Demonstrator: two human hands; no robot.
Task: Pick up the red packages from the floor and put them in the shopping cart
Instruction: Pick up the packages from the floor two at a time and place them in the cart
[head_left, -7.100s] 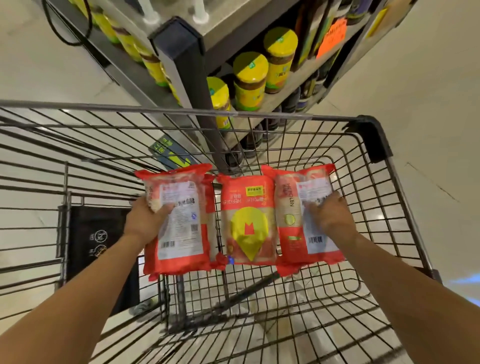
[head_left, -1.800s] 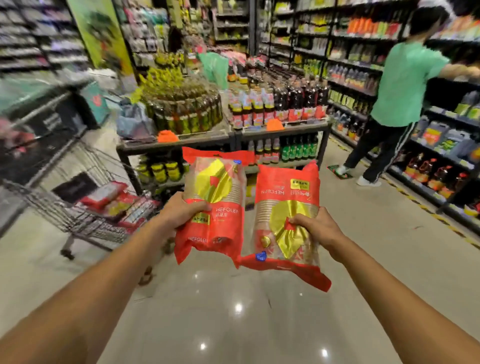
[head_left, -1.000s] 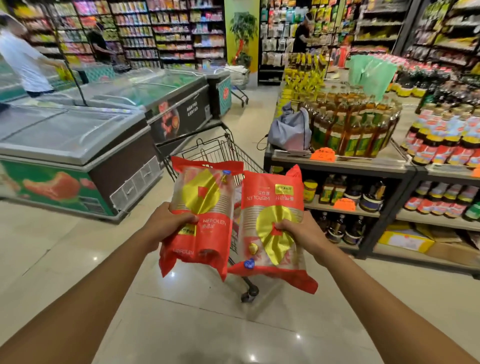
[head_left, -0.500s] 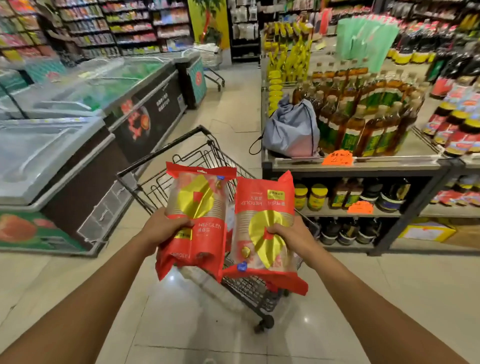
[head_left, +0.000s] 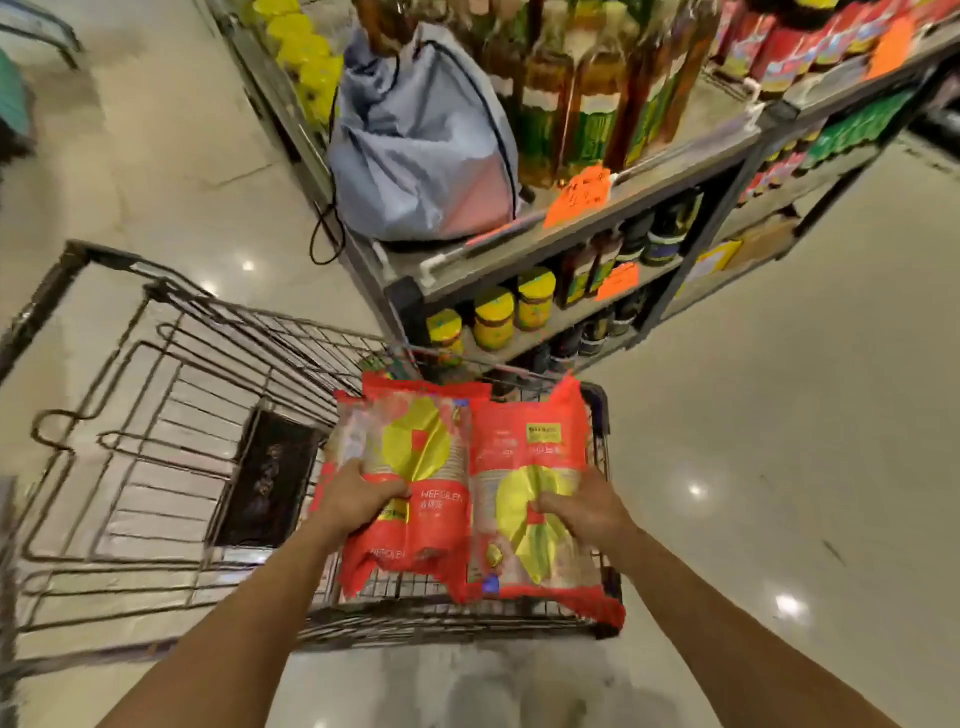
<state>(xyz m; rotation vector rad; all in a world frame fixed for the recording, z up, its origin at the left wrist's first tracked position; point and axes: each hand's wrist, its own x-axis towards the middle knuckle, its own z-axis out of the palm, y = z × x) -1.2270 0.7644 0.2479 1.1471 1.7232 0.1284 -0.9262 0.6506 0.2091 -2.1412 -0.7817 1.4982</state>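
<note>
I hold two red packages with yellow emblems side by side over the right end of the wire shopping cart (head_left: 171, 395). My left hand (head_left: 356, 501) grips the left red package (head_left: 421, 467) by its lower left edge. My right hand (head_left: 587, 512) grips the right red package (head_left: 524, 467) near its middle. Both packages hang above the cart's basket and hide most of what lies under them. Part of another pale-and-red package (head_left: 349, 441) shows in the cart just left of them.
A metal display shelf (head_left: 566, 228) with oil bottles, yellow-lidded jars (head_left: 493, 317) and orange price tags stands right behind the cart. A grey-blue drawstring bag (head_left: 415, 140) sits on its top corner. Glossy tiled floor (head_left: 753, 441) spreads to the right.
I have walked up to the cart and look down into it. Both packages, held out in front before, have come down over its basket.
</note>
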